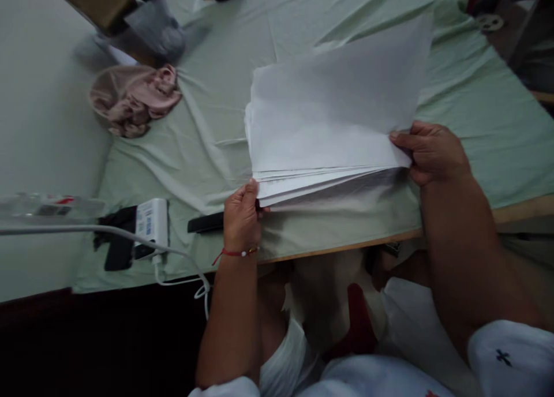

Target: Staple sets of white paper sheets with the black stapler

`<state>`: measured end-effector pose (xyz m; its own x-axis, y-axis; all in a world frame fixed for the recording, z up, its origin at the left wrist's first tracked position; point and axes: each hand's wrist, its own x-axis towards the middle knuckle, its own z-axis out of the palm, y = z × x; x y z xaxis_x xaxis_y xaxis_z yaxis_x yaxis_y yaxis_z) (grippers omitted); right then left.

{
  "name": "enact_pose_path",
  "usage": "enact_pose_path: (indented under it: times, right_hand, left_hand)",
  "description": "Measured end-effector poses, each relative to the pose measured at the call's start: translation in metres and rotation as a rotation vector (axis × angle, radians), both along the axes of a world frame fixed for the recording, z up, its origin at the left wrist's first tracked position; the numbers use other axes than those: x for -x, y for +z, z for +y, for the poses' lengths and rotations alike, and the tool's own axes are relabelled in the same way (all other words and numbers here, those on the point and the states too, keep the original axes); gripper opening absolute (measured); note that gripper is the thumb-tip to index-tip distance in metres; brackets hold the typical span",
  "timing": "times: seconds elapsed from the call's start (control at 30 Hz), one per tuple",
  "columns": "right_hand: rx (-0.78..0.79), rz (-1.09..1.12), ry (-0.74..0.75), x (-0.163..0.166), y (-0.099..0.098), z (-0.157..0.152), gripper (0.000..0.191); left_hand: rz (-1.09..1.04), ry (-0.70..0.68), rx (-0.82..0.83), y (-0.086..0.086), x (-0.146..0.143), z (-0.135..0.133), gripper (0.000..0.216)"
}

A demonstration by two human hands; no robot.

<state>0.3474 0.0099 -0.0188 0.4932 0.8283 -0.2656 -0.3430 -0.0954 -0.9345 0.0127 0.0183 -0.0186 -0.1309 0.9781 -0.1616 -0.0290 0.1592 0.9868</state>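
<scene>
A stack of white paper sheets (329, 114) is held up over the cloth-covered table, its near edges fanned unevenly. My left hand (243, 209), with a red string bracelet at the wrist, pinches the stack's near left corner. At the near right corner, my right hand (437, 152) grips the sheets with its thumb on top and its fingers beneath. The top sheet looks blank; faint print shows along the edge of a lower one. Beside my left hand, a dark narrow object (205, 223) lies on the cloth, partly hidden behind the hand.
Pale green wrinkled cloth (216, 172) covers the table. To the left stand a white power strip (152, 227) with a white cable (182, 251) and a black object (119, 250). Farther back are a pink cloth bundle (136, 100) and a box (97, 4) by the wall.
</scene>
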Motion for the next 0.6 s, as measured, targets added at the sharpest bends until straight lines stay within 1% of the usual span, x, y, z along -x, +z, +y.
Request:
enact_pose_path:
  times: [0.1,0.23,0.3,0.37,0.43,0.5,0.6]
  right_hand:
    - [0.003,0.001,0.031,0.001,0.002,-0.002,0.021]
    - [-0.026,0.013,0.122,0.003,0.003,-0.006,0.016]
    - [-0.057,0.024,0.159,0.005,0.004,-0.008,0.015]
    - [-0.106,0.017,0.195,0.006,0.006,-0.01,0.018]
    - [-0.176,-0.012,0.209,0.006,0.008,-0.012,0.022]
    - [-0.26,-0.065,0.206,0.005,0.009,-0.014,0.025]
    - [-0.355,-0.162,0.213,0.003,0.01,-0.017,0.024]
  left_hand:
    - [-0.114,0.036,0.002,-0.003,-0.001,0.005,0.057]
    - [-0.227,-0.022,0.022,-0.004,-0.001,0.009,0.066]
    - [-0.219,-0.001,0.007,-0.003,-0.002,0.009,0.061]
    - [-0.168,0.029,-0.017,-0.002,-0.002,0.008,0.056]
    - [-0.106,0.046,-0.081,0.0,-0.001,0.009,0.052]
    - [-0.041,0.062,-0.211,0.002,0.001,0.011,0.049]
    - [0.04,0.068,-0.4,0.006,0.006,0.014,0.042]
